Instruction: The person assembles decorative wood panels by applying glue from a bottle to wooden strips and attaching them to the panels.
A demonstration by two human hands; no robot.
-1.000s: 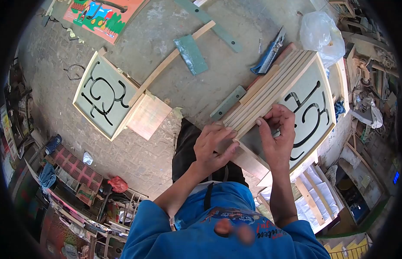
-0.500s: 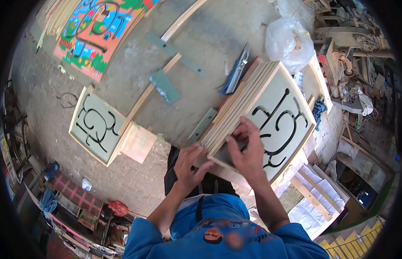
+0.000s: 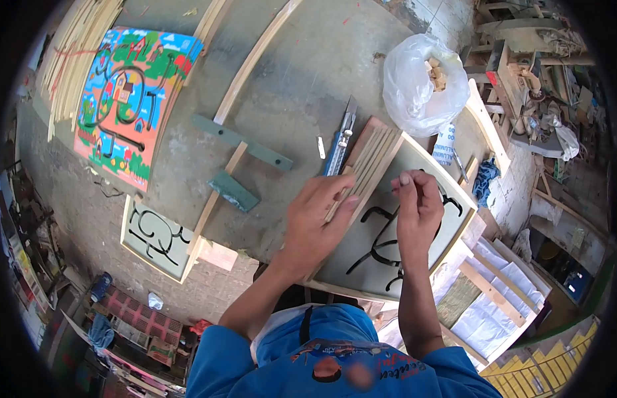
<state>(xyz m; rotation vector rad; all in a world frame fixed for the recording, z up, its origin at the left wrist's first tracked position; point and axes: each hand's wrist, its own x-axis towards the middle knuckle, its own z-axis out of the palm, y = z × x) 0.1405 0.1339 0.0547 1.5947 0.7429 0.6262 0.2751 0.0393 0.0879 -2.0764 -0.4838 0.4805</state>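
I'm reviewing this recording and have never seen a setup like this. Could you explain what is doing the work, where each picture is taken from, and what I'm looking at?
There is no machine: these are a person's two bare hands. All three pictures come from one camera worn on that person's head, looking forward and down, so the blue shirt is the wearer's own.

On the worktable lie a framed panel with black curved lines, pale wooden strips beside it, a blue cutter knife, a green block and a colourful printed board. A clear plastic bag holds small wooden pieces.

The left hand is at the strips, thumb and fingers apart. The right hand is over the panel, fingertips together; whether they hold something small, I cannot tell.
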